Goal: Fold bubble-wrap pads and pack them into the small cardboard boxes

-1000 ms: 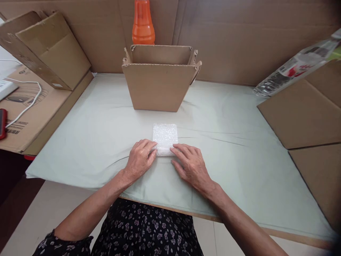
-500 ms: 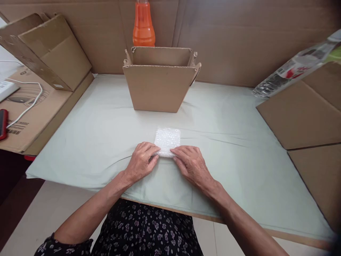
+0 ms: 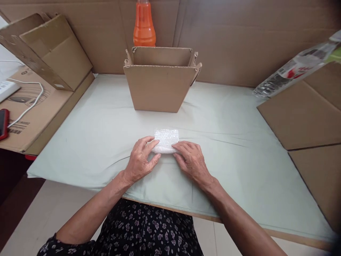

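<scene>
A small piece of clear bubble wrap (image 3: 166, 136) lies on the pale green cloth in front of me, its near edge folded over into a thick roll. My left hand (image 3: 142, 156) grips the left end of that roll, fingers on top and thumb at the near side. On the right end, my right hand (image 3: 190, 158) holds it in the same way, with the fingertips on the wrap and the thumb below. Whether anything is inside the fold cannot be seen.
Behind the wrap stands an open cardboard box (image 3: 157, 89), with an orange bottle (image 3: 144, 26) beyond it. Cardboard boxes (image 3: 301, 110) and a clear plastic bottle (image 3: 290, 73) are at right. At left, a carton (image 3: 57, 101) bears a red phone (image 3: 3, 123) and white cable (image 3: 29, 106).
The near edge of the bubble wrap has been folded further away from me, so the flat part is shorter. My left fingers have spread a little and shifted forward.
</scene>
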